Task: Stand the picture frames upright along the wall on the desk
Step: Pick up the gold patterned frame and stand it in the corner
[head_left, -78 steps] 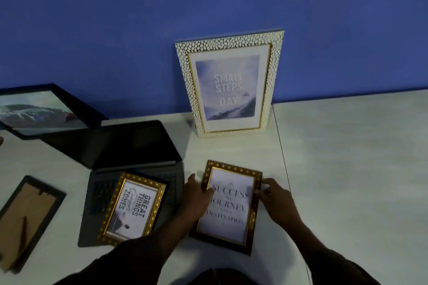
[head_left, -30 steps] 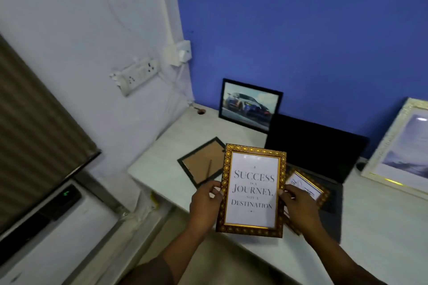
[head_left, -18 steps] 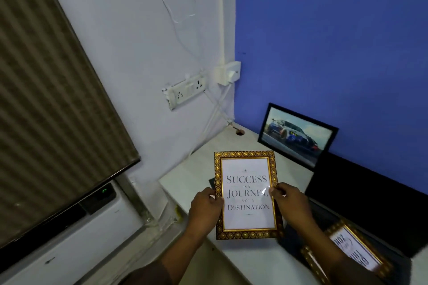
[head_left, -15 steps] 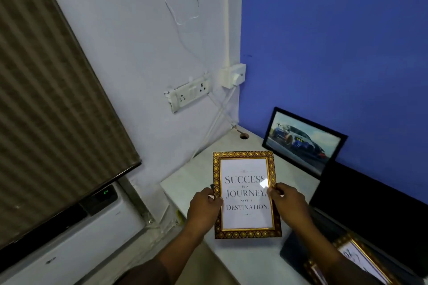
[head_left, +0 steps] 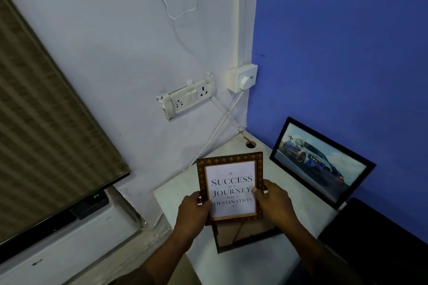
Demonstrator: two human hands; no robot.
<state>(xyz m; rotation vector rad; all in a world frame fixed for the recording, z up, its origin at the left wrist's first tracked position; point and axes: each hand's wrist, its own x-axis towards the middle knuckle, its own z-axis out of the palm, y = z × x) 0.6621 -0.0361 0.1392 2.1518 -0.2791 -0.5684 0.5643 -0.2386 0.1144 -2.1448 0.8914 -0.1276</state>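
While gold frame (head_left: 231,188) covers it — face-down frame (head_left: 243,237) half-hidden.

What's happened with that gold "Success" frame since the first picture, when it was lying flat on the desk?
Both hands lifted the gold "Success" frame off the desk and carried it left to the desk's corner; the left hand and right hand now hold it upright above a frame lying face down. The grip on its two side edges is unchanged, and the car picture still leans against the blue wall.
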